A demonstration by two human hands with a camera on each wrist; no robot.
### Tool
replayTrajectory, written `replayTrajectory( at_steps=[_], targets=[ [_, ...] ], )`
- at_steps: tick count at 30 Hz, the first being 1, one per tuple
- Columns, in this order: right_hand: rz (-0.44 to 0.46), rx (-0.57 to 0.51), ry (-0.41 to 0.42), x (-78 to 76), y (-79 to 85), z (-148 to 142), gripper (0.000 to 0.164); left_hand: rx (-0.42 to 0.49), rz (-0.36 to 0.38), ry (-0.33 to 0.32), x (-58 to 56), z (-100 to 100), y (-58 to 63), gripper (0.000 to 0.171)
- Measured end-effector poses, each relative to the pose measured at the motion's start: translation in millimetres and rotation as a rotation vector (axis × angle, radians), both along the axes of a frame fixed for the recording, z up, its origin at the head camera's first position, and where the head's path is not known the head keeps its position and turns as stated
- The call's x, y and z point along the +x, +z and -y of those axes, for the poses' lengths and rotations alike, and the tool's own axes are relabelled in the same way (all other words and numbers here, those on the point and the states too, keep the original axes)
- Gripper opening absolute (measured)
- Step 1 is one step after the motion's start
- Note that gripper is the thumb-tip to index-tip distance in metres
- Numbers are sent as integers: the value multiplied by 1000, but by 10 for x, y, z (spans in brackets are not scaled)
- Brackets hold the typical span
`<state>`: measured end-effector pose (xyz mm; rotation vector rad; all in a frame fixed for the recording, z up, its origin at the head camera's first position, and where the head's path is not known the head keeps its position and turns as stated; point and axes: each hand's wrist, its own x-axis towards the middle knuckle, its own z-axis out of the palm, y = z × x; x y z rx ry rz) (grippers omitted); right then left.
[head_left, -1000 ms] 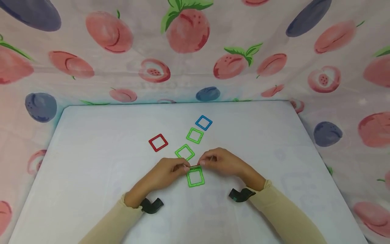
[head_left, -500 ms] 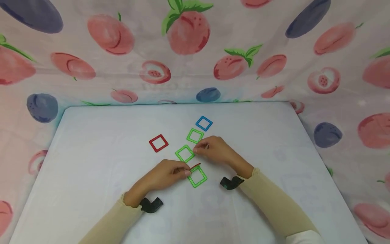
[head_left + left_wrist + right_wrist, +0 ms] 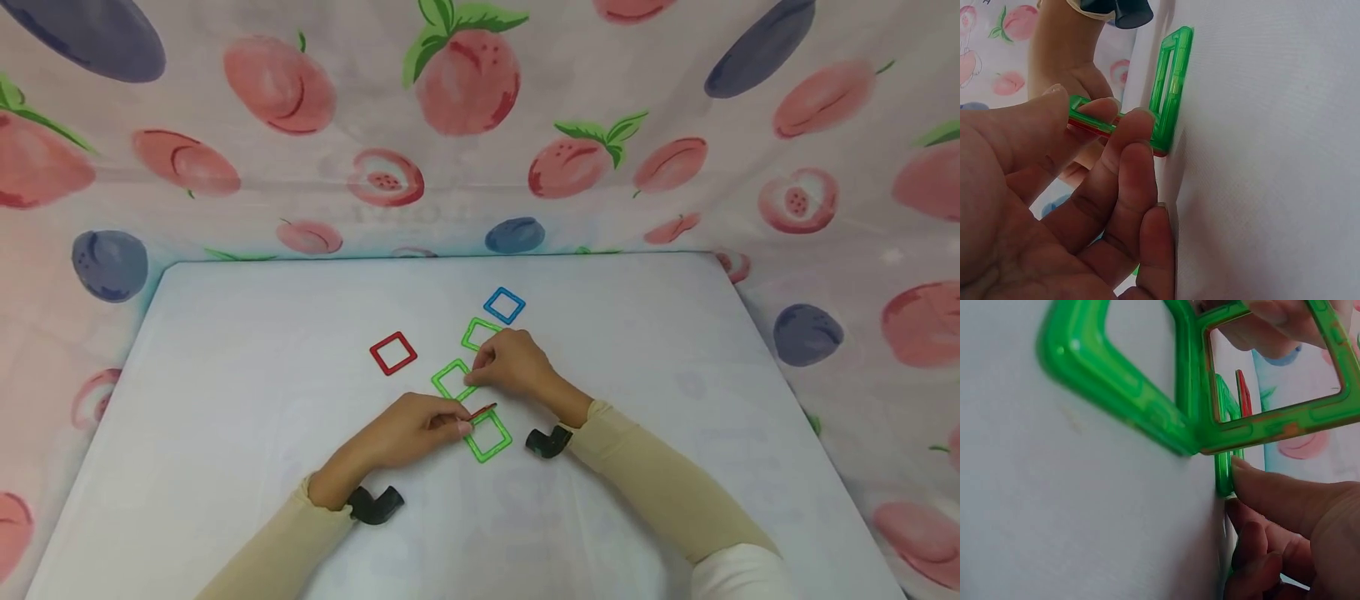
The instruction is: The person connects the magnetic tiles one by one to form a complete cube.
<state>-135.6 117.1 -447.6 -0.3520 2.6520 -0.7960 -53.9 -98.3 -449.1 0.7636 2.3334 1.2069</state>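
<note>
In the head view my left hand (image 3: 420,429) pinches a pair of square magnetic tiles held face to face, a green one (image 3: 1260,434) and a red one (image 3: 483,411), standing on edge. Their lower edge meets a green frame tile (image 3: 497,451) lying flat on the table. Just beyond, my right hand (image 3: 517,367) pinches the right corner of a second flat green tile (image 3: 441,391), its thumb (image 3: 1272,487) on the tile's face in the right wrist view. The right hand partly covers a third green tile (image 3: 468,332).
A blue square tile (image 3: 497,315) lies farther back, beyond the third green one. To the left sits a red square tile (image 3: 378,362). A fruit-print cloth (image 3: 450,192) rises behind the white table (image 3: 262,375). Each wrist carries a black mount.
My right hand has let go of the upright tiles and moved forward and left to the second green tile. The flat green tile near the left hand has turned slightly.
</note>
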Motion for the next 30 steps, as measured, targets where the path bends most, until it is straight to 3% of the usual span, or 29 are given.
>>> replayTrajectory(
  at_steps=[5,8,12,15,22,26,30],
  targets=[
    [25,28,0,40,6,5,20,-9,3,6,13,-5,-11,16],
    [-5,35,15,51,-9,-16,16,-17,9,10,16,-7,-14,16],
    [-54,-23,42,50,-5,-76,12,-24,4,12,13,-5,-26,16],
    [-24,-115,44,43,32,-152,13,-31,0,17,15,3,-38,15],
    [220,-347,-59,43,175,-450,21,-17,26,10,13,0,-44,17],
    [363,-501,-45,117,243,-621,23,-22,32,13,14,-4,-43,19],
    [428,-561,-27,203,259,-714,24,-28,34,22,15,6,-46,19]
  ],
)
